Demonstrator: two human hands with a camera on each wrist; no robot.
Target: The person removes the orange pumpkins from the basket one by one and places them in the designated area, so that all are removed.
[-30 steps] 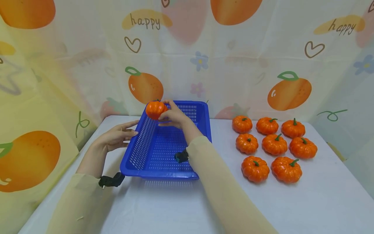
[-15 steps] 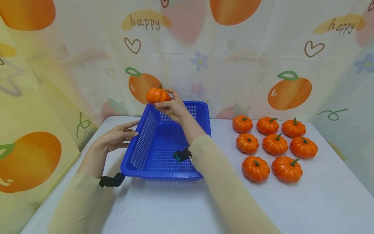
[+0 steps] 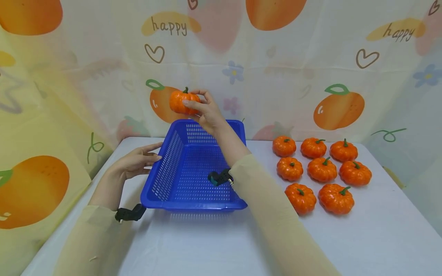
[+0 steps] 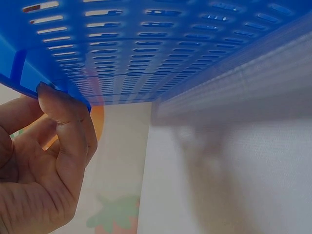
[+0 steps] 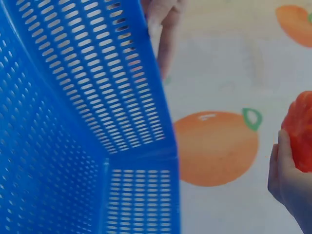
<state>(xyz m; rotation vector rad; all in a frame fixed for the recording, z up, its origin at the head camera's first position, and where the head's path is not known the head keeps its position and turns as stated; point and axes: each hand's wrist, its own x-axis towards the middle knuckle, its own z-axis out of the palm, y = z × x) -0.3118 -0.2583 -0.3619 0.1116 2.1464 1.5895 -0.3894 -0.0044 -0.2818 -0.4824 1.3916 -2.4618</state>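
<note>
My right hand (image 3: 210, 114) grips a small orange pumpkin (image 3: 181, 102) with a green stem, high over the far left corner of a blue plastic basket (image 3: 195, 206). In the right wrist view the same pumpkin (image 5: 301, 127) sits at the right edge, partly cut off, with the thumb and fingers against it. My left hand (image 3: 137, 163) is at the basket's left rim. Seen from the left wrist, its fingertips (image 4: 61, 105) curl onto that rim. Only the slotted floor and walls show inside the basket; the right forearm hides part of its right side.
Several more orange pumpkins (image 3: 322, 170) stand in loose rows on the white table (image 3: 383, 222), right of the basket. A patterned cloth (image 3: 272, 88) hangs behind the table. Dark wrist cameras are strapped below both hands.
My right hand has lifted the pumpkin from within the basket's far left corner to well above the rim. The pumpkin's stem now points up. The left hand and basket stay put.
</note>
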